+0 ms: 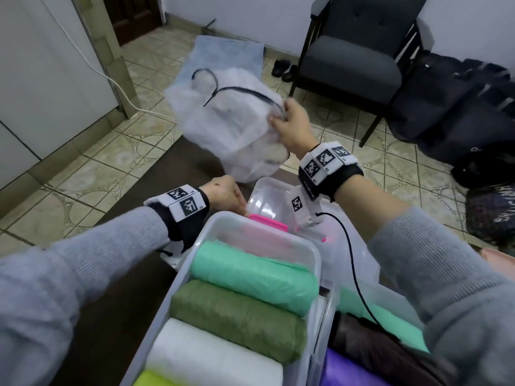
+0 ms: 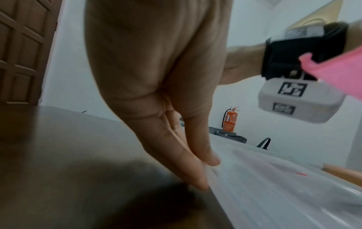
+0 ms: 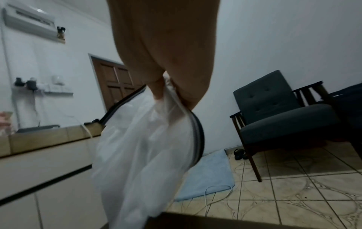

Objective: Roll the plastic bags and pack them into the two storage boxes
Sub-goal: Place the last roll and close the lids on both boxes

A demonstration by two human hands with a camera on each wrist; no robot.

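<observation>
White, filmy plastic filled my right hand (image 1: 289, 122), which gripped a drawstring bag (image 1: 228, 129) raised beyond the storage boxes (image 1: 315, 257). It hung down toward the table (image 2: 68, 155). My left hand (image 2: 176, 147), nearer me, lay flat-fingered on plastic spread beside the boxes.

Mint roll (image 1: 255, 277), olive roll (image 1: 237, 320), white roll (image 1: 211, 360), seemingly translucent white bag (image 1: 223, 126) with black drawstring (image 1: 245, 93)
</observation>
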